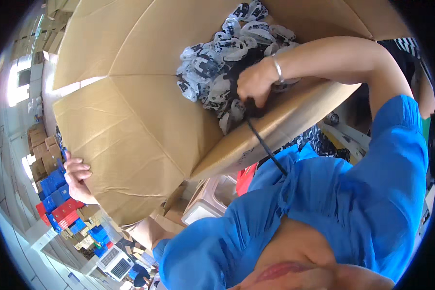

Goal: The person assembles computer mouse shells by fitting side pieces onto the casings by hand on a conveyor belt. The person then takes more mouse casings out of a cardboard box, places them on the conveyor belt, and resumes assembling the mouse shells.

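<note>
A large brown cardboard box (145, 104) stands before me with its flaps spread. Many small white-and-black pieces (205, 67), partly see-through and rounded, are heaped inside; their exact kind is hard to make out. My right hand (258, 82) reaches into the box over the near wall, fingers curled around a dark black bundle (250, 107) at the heap's edge. From just below that hand a black cord (266, 145) runs over the box wall toward my blue top. At the far left, my left hand (77, 176) grips the outer edge of a box flap (101, 140), fingers bent over it.
A pale plastic bin (210, 198) is below the box, beside something red (246, 179). Blue and red crates (65, 208) and cardboard cartons are stacked off to the left. A white fan unit (115, 263) and another person (141, 275) appear at the lower left.
</note>
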Demonstrator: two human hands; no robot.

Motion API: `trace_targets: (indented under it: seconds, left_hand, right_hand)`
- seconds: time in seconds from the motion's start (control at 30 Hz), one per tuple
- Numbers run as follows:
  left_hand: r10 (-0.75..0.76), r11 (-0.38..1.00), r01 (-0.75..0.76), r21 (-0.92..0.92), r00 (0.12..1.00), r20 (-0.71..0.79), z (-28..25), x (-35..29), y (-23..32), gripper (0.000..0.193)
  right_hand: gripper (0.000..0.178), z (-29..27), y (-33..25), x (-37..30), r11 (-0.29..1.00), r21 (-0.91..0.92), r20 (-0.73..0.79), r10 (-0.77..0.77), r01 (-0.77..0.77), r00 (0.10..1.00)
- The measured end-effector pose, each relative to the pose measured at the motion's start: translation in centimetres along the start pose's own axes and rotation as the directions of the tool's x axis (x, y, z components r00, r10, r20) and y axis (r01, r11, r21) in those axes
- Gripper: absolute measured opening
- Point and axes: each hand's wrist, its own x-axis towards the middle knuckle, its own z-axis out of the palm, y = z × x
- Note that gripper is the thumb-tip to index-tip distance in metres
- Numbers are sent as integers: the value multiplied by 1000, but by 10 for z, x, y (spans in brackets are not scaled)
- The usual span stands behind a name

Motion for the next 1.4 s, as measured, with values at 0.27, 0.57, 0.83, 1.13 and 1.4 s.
trace_targets:
  seconds: [0.27,0.57,0.83,1.13,1.4]
  left_hand:
    - [-686,723,597,347,678,263,16,-61,-7,14]
    - [-542,557,-696,453,109,833,139,18,33,19]
    - [-400,735,-652,189,-192,896,392,32,31,29]
    - [-749,539,222,813,568,341,397,-29,-144,37]
    - [-932,111,514,850,350,-90,353,-121,-270,83]
  right_hand:
    - [27,-39,7,-62,901,-50,125,433,-430,893]
    - [31,-29,2,-105,705,-242,486,683,-667,546]
    - [52,-9,51,-79,559,223,693,485,-799,533]
    - [53,38,224,-10,333,758,205,694,-561,690]
    - [46,33,249,52,595,787,-381,678,-165,629]
